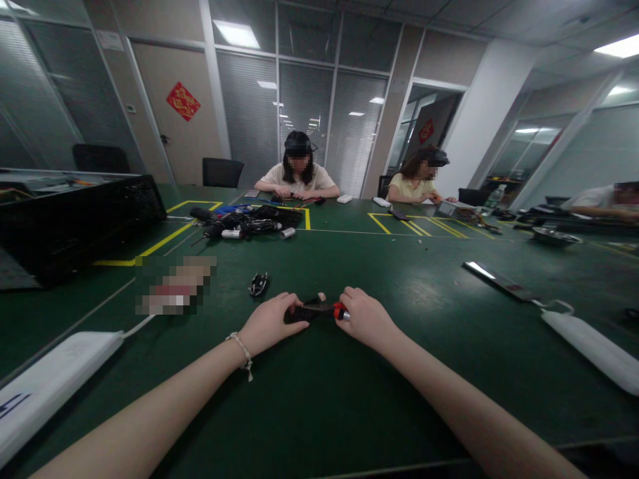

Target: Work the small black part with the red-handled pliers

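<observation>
- The left hand [267, 324] grasps a small, dark black part [298, 315], fingers curled around it.
- The right hand [367, 318] has its fingers bent around a small red-and-silver tool [341, 311], which meets the black part between the hands, low over the green desk [319, 406].
- At twelve o'clock, just beyond, lies a small beige scrap [321, 297].
- At ten o'clock, near the left hand, sits a small black-and-silver piece [258, 285].
- At eleven o'clock, farther off, a tangled black heap [264, 221] spreads.
- At three o'clock, well apart, lies a long white block [594, 347].
</observation>
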Tool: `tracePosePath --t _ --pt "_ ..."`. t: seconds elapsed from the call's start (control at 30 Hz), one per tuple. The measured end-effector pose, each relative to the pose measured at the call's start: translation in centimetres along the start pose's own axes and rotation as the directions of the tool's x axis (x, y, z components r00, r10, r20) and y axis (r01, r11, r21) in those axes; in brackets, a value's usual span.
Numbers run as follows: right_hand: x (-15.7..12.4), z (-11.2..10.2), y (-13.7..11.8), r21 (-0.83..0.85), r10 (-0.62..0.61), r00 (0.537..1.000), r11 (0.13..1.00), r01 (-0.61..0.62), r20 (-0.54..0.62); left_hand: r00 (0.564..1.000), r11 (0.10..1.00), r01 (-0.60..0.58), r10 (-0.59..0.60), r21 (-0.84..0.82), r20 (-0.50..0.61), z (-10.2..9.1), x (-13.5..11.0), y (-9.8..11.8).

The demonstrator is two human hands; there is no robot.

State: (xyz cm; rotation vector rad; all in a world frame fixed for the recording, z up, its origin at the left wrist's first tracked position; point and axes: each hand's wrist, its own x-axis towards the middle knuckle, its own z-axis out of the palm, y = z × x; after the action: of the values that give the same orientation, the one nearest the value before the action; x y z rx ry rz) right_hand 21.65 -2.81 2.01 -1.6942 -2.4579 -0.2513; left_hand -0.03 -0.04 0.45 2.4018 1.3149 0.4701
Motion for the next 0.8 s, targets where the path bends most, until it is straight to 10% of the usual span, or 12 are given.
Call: tracePosePath --t 0.8 --pt "-0.06 0.46 0.37 -0.010 -0.016 0.999 1.000 0.016 -0.037 1.000 1.000 -0.016 0.016 0.005 -0.015 0.08 -0.06 -0.04"
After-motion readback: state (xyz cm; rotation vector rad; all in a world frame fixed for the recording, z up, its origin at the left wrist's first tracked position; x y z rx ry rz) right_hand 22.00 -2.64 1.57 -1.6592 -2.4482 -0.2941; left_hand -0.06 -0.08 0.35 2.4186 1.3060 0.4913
